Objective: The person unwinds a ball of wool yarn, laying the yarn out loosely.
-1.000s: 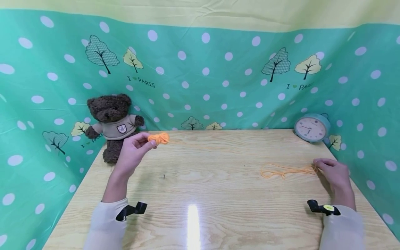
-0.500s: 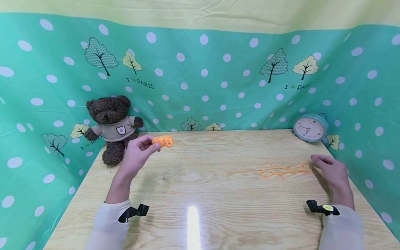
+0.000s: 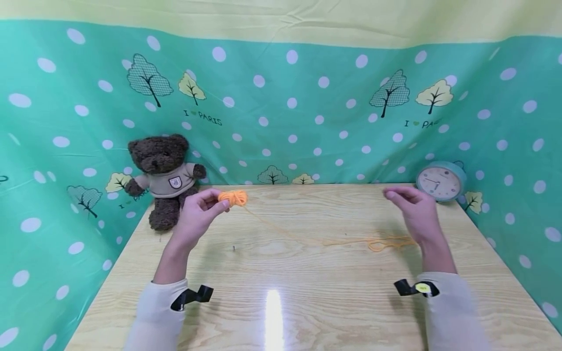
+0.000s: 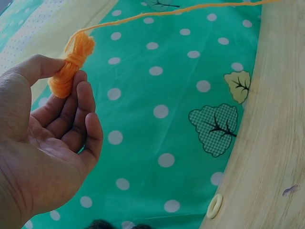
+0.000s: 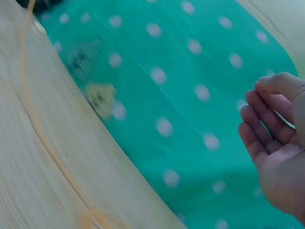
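Note:
My left hand (image 3: 195, 219) pinches a small tied bundle of orange yarn (image 3: 234, 198) between thumb and fingers, raised over the table's left half. In the left wrist view the bundle (image 4: 72, 67) has a band wound round its middle. A single strand (image 4: 181, 10) runs from it off to the right. On the table's right half that strand ends in a loose tangle of yarn (image 3: 379, 242), partly hidden behind my right wrist. My right hand (image 3: 414, 214) hovers beyond the tangle. In the right wrist view its fingers (image 5: 267, 117) are loosely bent, with nothing seen between them.
A brown teddy bear (image 3: 164, 183) in a grey shirt sits at the back left. At the back right stands a teal alarm clock (image 3: 440, 183). A polka-dot curtain (image 3: 303, 122) borders the wooden table (image 3: 316, 287). A small pale ring (image 4: 214, 206) lies near the table edge.
My right hand has left the tangle's right end and moved left and away from me. My left hand has shifted slightly right with the yarn bundle. The strand between bundle and tangle now shows clearly.

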Available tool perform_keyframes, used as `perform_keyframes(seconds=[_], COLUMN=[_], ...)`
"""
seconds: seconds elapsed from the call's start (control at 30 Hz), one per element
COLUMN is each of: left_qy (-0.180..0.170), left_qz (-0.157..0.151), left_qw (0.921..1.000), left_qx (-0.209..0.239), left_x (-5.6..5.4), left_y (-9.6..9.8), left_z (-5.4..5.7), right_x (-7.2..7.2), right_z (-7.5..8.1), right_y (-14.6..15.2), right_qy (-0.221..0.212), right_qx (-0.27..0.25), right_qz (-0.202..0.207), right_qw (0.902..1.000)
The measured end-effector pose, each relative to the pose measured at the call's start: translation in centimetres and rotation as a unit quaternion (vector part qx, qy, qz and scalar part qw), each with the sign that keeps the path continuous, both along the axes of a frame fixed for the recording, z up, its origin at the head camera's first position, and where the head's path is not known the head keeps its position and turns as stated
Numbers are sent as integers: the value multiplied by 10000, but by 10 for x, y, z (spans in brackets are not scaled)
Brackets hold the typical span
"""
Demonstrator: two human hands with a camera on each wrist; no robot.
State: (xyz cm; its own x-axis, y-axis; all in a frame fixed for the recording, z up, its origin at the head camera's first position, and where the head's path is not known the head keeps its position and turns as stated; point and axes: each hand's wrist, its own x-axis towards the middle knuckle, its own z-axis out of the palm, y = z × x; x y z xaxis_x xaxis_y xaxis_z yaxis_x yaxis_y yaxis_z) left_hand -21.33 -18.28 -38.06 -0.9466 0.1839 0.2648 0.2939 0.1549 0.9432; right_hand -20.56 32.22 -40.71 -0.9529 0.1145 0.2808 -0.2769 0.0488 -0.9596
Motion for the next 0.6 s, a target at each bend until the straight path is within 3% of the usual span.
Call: perform_keyframes(seconds=[0.3,0.6], left_qy=[-5,43], left_qz=[27,-79], left_qw=[9999,9999], left_qx=[-161,-88], left_x=[-1,-2], left_y=[2,3], left_z=[-1,-2], right_x=[-18,-23], right_z=[7,5], right_y=[-84,-159], right_qy=[64,-60], right_qx=[561,415], right_qz=[638,1360], right_qw=[9964,9898])
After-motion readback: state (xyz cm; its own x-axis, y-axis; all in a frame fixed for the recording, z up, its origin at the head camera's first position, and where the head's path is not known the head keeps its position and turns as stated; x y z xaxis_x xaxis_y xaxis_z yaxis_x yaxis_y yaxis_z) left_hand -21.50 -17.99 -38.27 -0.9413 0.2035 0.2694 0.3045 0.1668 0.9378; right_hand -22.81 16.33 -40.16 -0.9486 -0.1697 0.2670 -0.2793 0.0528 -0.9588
